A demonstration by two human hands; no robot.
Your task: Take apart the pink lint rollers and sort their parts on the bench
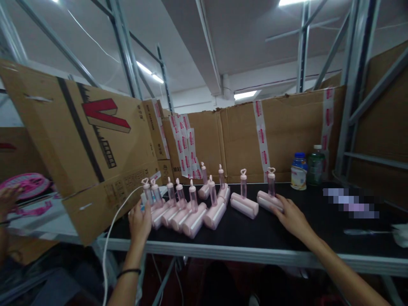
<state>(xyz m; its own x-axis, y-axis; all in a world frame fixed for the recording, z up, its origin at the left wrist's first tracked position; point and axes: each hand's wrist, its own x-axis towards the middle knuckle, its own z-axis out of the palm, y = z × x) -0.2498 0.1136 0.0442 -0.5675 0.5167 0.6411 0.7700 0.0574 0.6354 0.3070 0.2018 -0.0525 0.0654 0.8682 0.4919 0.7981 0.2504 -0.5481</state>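
Several pink lint rollers with clear heart-topped handles stand in a row on the black table. My left hand rests against the leftmost roller, fingers curled round its base. My right hand reaches out to the rightmost roller, fingertips lying on its pink drum. Another roller stands just left of it, untouched.
A big tilted cardboard box stands at the left, and a white cable hangs beside my left arm. Cardboard walls back the table. Two bottles stand at the rear right. Another person's hand shows at the far left.
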